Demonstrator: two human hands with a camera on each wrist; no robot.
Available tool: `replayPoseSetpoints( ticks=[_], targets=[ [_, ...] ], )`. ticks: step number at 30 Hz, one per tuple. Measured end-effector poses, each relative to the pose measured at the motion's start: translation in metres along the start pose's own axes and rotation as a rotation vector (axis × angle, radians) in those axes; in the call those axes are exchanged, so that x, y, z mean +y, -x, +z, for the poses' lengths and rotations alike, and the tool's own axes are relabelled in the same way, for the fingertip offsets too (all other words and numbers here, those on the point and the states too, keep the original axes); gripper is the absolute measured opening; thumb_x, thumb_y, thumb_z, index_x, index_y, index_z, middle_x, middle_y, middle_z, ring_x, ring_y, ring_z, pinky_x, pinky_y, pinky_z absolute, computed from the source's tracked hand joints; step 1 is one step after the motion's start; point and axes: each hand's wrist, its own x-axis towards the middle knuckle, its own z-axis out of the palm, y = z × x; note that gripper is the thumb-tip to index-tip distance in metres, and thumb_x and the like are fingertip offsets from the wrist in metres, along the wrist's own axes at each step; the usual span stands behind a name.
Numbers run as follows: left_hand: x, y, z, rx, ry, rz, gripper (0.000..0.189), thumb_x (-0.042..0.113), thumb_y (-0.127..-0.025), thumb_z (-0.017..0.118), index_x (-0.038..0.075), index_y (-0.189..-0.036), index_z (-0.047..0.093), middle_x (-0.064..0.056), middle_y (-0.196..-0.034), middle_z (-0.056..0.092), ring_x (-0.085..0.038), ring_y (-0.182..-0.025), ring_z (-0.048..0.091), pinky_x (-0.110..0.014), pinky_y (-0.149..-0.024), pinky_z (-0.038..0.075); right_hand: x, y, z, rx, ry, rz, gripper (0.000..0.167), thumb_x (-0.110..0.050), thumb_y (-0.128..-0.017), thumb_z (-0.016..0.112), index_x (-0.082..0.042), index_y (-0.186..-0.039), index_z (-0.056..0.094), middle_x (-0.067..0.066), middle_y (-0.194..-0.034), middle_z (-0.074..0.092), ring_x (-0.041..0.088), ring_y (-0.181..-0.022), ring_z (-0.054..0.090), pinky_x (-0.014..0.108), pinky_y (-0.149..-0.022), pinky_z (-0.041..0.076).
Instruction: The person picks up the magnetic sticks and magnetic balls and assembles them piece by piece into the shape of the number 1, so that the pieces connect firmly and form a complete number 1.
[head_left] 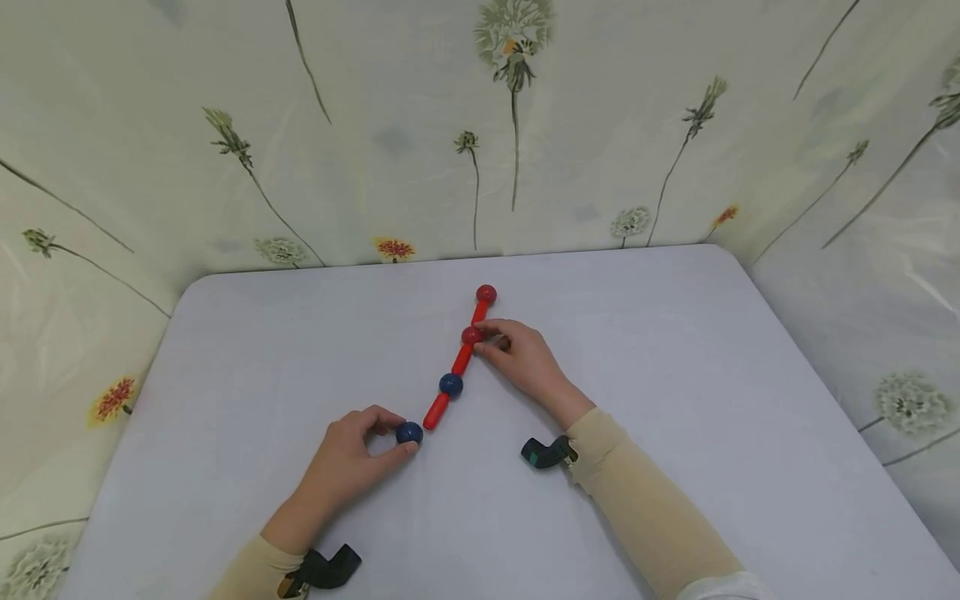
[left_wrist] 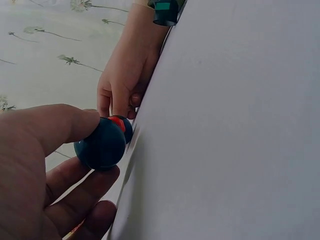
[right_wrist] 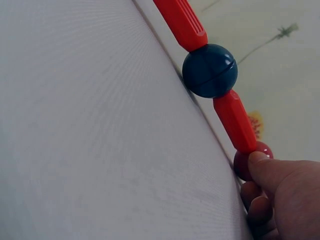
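A chain of red rods and balls lies slantwise on the white table. At its far end is a red ball [head_left: 486, 293], then a second red ball [head_left: 472, 335], which my right hand [head_left: 525, 360] pinches between thumb and fingers. Closer to me come a blue ball [head_left: 451, 384] and a red rod [head_left: 436, 412] at the near end. My left hand [head_left: 347, 458] holds a separate blue ball [left_wrist: 101, 145] between thumb and fingertips. In the head view that ball sits just left of the rod's near end, with a small gap visible.
The white table [head_left: 637, 333] has rounded far corners. A pale curtain [head_left: 405, 167] printed with dandelions and flowers hangs behind it and at the sides. Dark wrist-worn devices show near both sleeves, one at the right wrist [head_left: 546, 452].
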Motion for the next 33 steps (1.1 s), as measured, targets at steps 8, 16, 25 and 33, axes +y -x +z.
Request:
replayPoseSetpoints(
  ticks=[8,16,25,33],
  targets=[
    [0.006,0.001,0.005,-0.009,-0.022,0.004,0.025,0.039,-0.079,0.082,0.029,-0.099,0.07,0.017,-0.094,0.065,-0.008,-0.09,0.057,-0.037,-0.079,0.048,0.001,0.0,-0.001,0.002,-0.001,-0.011,0.037,-0.031,-0.092,0.072,-0.022,-0.127,0.066,-0.008,-0.111,0.066,0.007,-0.083,0.062,0.029,-0.076,0.052],
    [0.009,0.0,0.011,0.007,-0.064,0.001,0.025,0.038,-0.078,0.083,0.029,-0.098,0.07,0.014,-0.091,0.064,-0.009,-0.085,0.055,-0.035,-0.074,0.046,0.0,0.0,-0.002,0.003,0.008,-0.004,0.037,-0.031,-0.091,0.073,-0.021,-0.126,0.066,-0.007,-0.11,0.066,0.007,-0.083,0.062,0.029,-0.077,0.052],
    [0.007,0.001,0.013,0.036,-0.082,0.076,0.024,0.036,-0.077,0.085,0.028,-0.094,0.07,0.017,-0.087,0.064,-0.007,-0.08,0.054,-0.033,-0.071,0.043,0.001,0.0,0.0,0.006,0.01,-0.004,0.037,-0.03,-0.091,0.073,-0.021,-0.126,0.066,-0.007,-0.109,0.066,0.007,-0.083,0.062,0.029,-0.076,0.053],
    [0.006,0.002,0.018,0.071,-0.101,0.164,0.026,0.037,-0.075,0.086,0.027,-0.092,0.07,0.019,-0.085,0.065,-0.005,-0.076,0.054,-0.032,-0.07,0.042,0.0,0.0,0.001,0.004,0.002,0.01,0.034,-0.03,-0.091,0.073,-0.022,-0.124,0.067,-0.009,-0.104,0.066,0.007,-0.081,0.061,0.028,-0.074,0.052]
  ],
)
